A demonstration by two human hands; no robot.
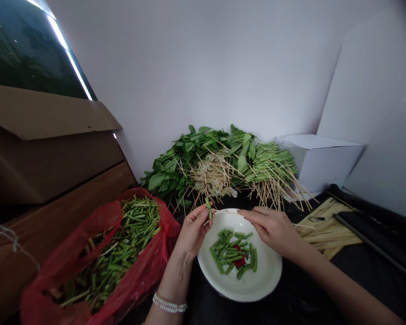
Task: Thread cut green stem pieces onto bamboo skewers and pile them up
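Between the thumb and fingers of my left hand (195, 228) is a short green stem piece (209, 209), held nearly upright over the left rim of a white bowl (242, 289). My right hand (274, 225) pinches a thin wooden skewer (227, 211) above the bowl's far rim, its tip pointing left at the stem piece. Whether the tip has entered the stem I cannot tell. Several cut green stem pieces (226, 257) lie in the bowl over a red printed pattern. Left of the bowl, a red plastic bag (145, 275) holds many more cut stems (122, 253).
Behind the bowl, leafy greens (169, 167), skewered pale pieces (213, 174) and skewered green stems (270, 162) are heaped against the wall. Loose skewers (328, 225) lie at right, by a white box (325, 158). A cardboard box (50, 153) stands at left.
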